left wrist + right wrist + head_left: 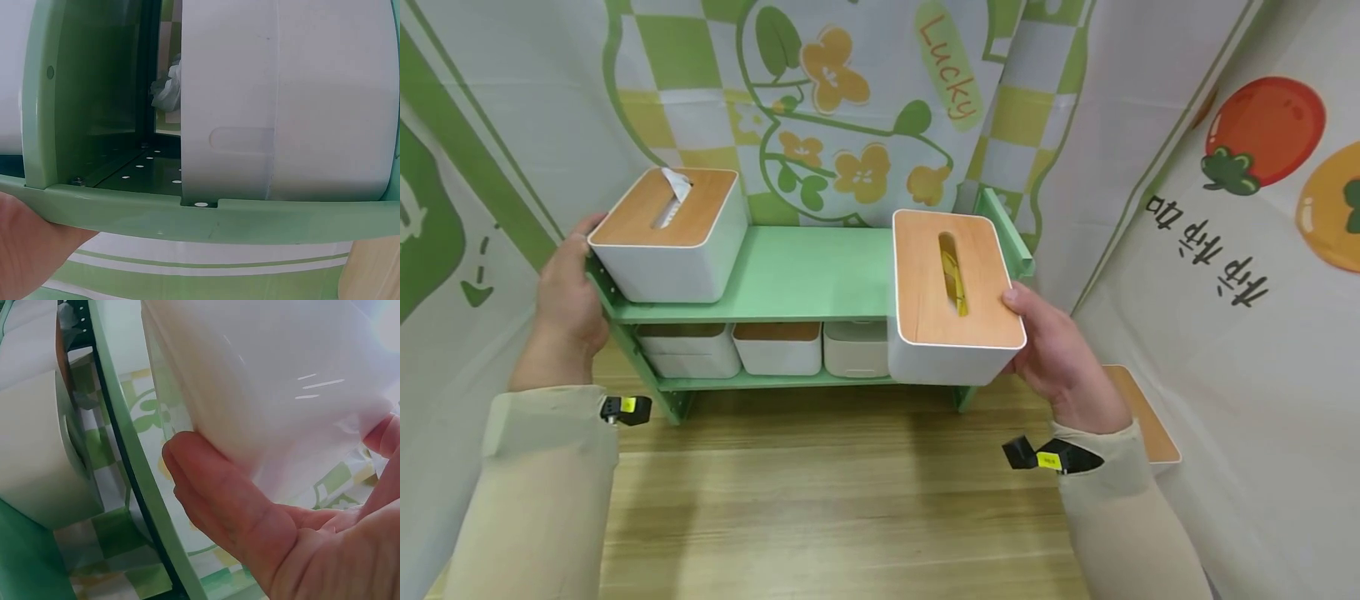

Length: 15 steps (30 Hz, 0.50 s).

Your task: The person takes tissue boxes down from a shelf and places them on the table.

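My right hand (1063, 354) grips a white tissue box (951, 362) with a wood-look lid, in front of the green shelf's (820, 267) right end. Its thumb rests on the lid's edge, and in the right wrist view the fingers (219, 481) support the box from below. Something yellow shows in the lid's slot. At the shelf's left side, my left hand (571, 292) holds the side frame (144, 209); its fingertips are mostly hidden. Beside it, a second tissue box (692, 271), with a white tissue poking out, stands on the top board.
Several white boxes, including one with a wood-look lid (775, 332), stand on the lower board. Another wood-lidded box (1138, 408) is on the right, partly behind my right wrist. Printed fabric walls (850, 100) enclose the shelf on the wood-patterned floor (835, 500).
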Each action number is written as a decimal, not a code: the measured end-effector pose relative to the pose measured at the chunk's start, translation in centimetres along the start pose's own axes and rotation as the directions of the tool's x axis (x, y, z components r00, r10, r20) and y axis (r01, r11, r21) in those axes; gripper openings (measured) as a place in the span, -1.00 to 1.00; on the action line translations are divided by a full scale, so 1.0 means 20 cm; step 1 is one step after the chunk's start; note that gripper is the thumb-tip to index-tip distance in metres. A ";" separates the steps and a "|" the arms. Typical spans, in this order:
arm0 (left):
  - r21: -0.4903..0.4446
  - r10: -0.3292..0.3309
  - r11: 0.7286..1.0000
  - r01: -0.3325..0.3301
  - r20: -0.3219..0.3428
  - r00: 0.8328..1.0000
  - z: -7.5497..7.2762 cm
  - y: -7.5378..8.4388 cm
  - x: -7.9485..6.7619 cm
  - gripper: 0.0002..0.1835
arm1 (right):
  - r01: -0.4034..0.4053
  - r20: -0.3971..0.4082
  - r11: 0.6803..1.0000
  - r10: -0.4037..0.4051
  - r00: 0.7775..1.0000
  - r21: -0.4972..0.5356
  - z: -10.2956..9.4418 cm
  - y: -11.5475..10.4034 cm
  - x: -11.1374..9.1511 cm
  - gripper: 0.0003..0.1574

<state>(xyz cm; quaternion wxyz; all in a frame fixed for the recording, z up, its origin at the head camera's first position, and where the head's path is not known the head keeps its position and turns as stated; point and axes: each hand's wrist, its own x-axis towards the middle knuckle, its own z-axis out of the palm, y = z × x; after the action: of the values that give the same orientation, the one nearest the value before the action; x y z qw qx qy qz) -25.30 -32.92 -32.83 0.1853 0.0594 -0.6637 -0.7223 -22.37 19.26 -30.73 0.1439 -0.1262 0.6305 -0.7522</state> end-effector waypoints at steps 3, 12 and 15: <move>0.018 -0.005 1.000 0.005 0.000 1.000 0.00 0.00 0.00 -0.50 | 0.003 -0.002 1.000 -0.003 1.000 -0.023 0.01 0.01 -0.03 -0.19; 0.019 0.005 1.000 -0.005 0.002 1.000 0.01 0.00 -0.01 -0.50 | 0.045 0.061 0.999 -0.044 0.997 -0.015 0.01 0.03 -0.10 -0.18; 0.017 0.006 1.000 -0.006 0.000 1.000 0.01 0.00 0.00 -0.50 | 0.058 0.080 0.998 -0.058 0.995 0.004 0.02 0.04 -0.12 -0.20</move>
<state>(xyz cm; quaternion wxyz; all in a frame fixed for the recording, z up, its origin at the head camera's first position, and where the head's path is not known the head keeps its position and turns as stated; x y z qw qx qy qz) -25.25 -32.78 -32.82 0.1870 0.0586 -0.6698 -0.7162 -20.01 19.74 -31.38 0.1472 -0.1747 0.6197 -0.7509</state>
